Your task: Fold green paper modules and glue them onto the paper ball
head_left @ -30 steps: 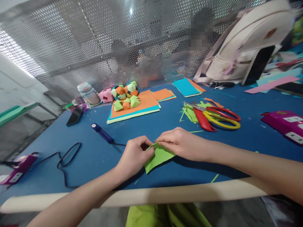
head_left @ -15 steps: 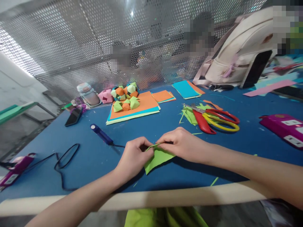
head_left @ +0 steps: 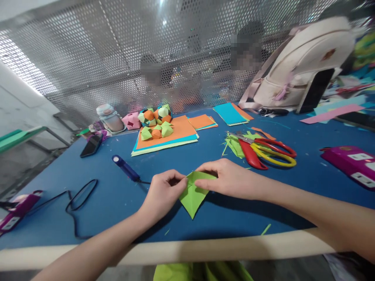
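Note:
A folded green paper (head_left: pixel 192 196) lies on the blue table (head_left: pixel 117 199) near its front edge, its point aimed towards me. My left hand (head_left: pixel 164 193) pinches the paper's upper left corner with closed fingers. My right hand (head_left: pixel 227 178) presses on the upper right part, fingers curled over the top fold. Both hands meet at the paper's top edge.
Red and yellow scissors (head_left: pixel 265 149) lie on green scraps to the right. A stack of orange and teal sheets (head_left: pixel 172 136) carries several folded paper shapes (head_left: pixel 155 121). A blue pen-like tool (head_left: pixel 125 168) with a black cable, a phone (head_left: pixel 91 145), purple power strips (head_left: pixel 351 162) and a backpack (head_left: pixel 299 74) stand around.
The green paper has been turned or refolded: it lay slanted down to the left, and now points straight towards me. Both hands stayed at its top edge.

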`<action>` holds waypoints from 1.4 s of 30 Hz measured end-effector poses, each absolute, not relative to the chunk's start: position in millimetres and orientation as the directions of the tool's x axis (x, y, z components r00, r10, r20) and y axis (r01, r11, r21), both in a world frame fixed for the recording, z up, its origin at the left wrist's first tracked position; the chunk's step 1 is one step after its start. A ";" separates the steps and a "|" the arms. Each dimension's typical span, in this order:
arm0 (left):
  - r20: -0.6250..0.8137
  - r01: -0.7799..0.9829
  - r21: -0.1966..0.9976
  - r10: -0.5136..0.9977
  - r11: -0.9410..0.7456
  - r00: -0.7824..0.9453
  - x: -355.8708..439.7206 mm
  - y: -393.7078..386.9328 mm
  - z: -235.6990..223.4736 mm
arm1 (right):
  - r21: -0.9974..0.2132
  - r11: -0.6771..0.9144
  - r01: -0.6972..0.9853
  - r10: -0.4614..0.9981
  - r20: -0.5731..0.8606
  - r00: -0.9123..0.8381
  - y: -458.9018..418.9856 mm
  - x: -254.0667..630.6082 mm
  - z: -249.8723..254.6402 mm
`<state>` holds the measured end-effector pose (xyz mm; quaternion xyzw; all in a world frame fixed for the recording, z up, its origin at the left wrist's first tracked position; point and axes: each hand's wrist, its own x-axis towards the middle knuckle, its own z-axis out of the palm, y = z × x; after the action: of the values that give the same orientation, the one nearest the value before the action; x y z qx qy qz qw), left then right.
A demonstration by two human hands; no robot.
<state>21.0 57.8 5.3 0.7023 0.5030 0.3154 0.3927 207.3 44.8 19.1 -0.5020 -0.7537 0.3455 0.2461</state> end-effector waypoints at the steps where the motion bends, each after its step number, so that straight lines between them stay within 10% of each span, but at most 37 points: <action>1: 0.053 0.456 0.872 0.960 -0.179 0.276 20.9 58.7 5.0 | -0.772 0.238 0.590 0.936 0.019 -0.353 44.7 206.5 19.7; 42: -0.100 0.076 0.993 0.973 0.086 0.210 30.5 60.6 -4.9 | -0.628 0.517 0.581 0.854 0.419 -0.307 49.6 188.8 -14.6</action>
<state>30.5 60.6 -4.9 0.5432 0.4826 0.4026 0.5568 188.8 49.6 -14.6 -0.4558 -0.7874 0.1835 0.3722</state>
